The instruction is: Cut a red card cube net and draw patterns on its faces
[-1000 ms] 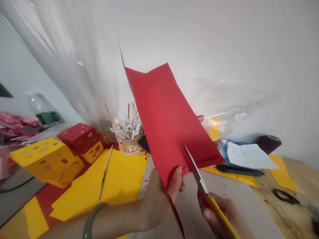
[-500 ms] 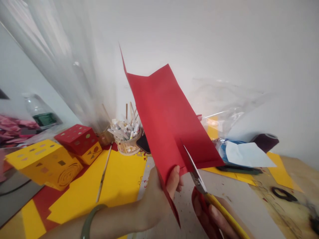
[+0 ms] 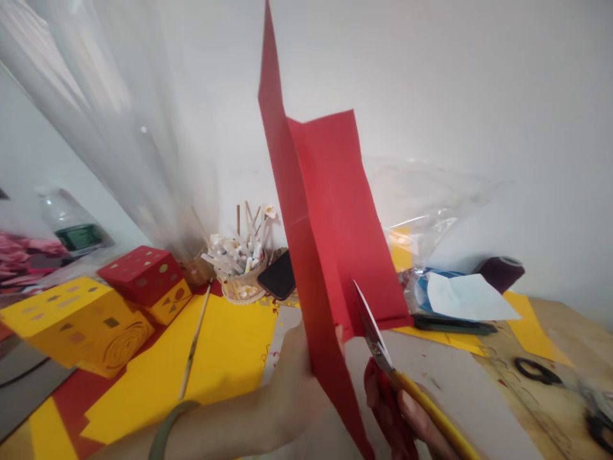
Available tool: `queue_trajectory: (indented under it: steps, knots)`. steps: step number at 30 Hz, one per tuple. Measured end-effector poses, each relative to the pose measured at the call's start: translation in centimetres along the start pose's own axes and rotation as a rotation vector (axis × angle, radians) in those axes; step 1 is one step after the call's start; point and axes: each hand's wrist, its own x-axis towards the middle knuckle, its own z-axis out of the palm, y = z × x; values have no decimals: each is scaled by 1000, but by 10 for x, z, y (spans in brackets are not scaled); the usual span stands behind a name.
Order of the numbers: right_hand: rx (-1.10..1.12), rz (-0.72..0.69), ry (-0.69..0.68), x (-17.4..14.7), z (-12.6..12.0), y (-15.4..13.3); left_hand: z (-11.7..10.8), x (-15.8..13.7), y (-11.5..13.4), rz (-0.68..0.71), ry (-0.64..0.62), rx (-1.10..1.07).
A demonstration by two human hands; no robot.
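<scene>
A creased sheet of red card stands raised in the middle of the view, folded into upright panels. My left hand grips its lower part; the near panel hides most of the fingers, with one fingertip showing past the fold. My right hand is closed round the red and yellow handles of a pair of scissors. The blades point up and left at the card's lower edge, one blade lying in front of the red surface. Whether the card lies between the blades I cannot tell.
Left: yellow box, red box, thin brush on yellow paper. Behind: basket of markers, black phone. Right: white paper, second scissors, clear ruler. A grey board lies beneath my hands.
The card has turned, so its left panel now faces me more and covers my left fingers. Its top has risen and shifted right. The scissors have hardly moved.
</scene>
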Motion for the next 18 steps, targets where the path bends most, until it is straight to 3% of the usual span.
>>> queue_trajectory:
  steps: [3,6,10,12,15,18]
  knots:
    - [46,7,0,5,-1,7,8,-1,-14,-101,163,-82]
    - [43,-33,-58,6,-2,8,8,-2,-16,-48,-8,-33]
    - [17,-167,23,2,0,2,-3,-4,0,-48,-159,47]
    - [26,-161,26,0,1,1,-6,-5,6,-82,-211,9]
    - [47,-108,-19,1,1,1,-3,-9,5,-100,-214,-52]
    - [83,-77,-66,3,1,1,3,-13,0,-99,-134,-30]
